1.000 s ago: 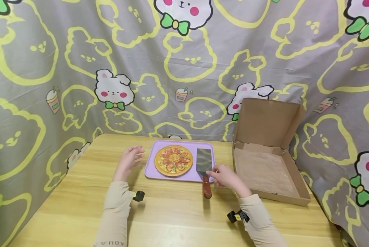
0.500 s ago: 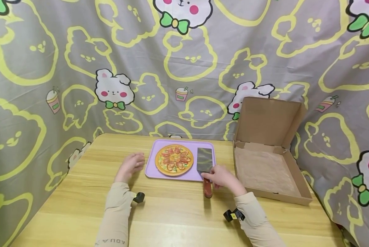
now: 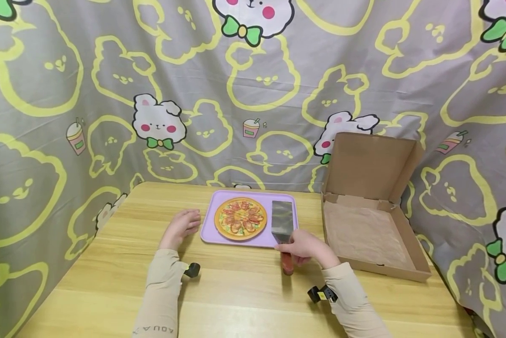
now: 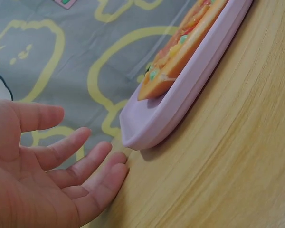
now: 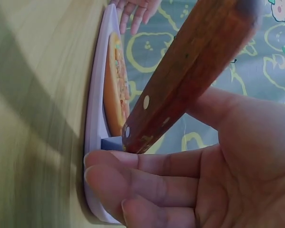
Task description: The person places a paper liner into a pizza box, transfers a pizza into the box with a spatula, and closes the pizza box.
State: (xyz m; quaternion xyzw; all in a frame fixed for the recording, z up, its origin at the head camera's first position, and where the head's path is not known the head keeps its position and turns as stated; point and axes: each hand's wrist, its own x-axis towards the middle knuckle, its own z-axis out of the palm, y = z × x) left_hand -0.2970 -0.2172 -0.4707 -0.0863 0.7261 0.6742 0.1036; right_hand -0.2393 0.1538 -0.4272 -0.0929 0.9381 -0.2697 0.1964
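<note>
A round pizza (image 3: 241,218) lies on a lilac tray (image 3: 208,233), left of a spatula (image 3: 282,217) with a wide metal blade. The spatula's red-brown wooden handle (image 5: 180,76) sticks out past the tray's near edge. My right hand (image 3: 304,246) holds the handle near the blade, thumb on one side and fingers on the other; the right wrist view shows the fingers beneath it. Left of the tray, my left hand (image 3: 181,229) rests near the table with loosely bent fingers, apart from the rim and holding nothing, as the left wrist view shows.
A cardboard pizza box (image 3: 369,232) stands on the right with its lid (image 3: 369,164) raised and brown paper (image 3: 362,230) lining its bottom. A patterned curtain (image 3: 219,84) hangs behind the wooden table (image 3: 227,295).
My right hand has moved slightly left and closed its thumb and fingers over the spatula's handle. The left hand has lowered a little beside the tray. Pizza and box have stayed put.
</note>
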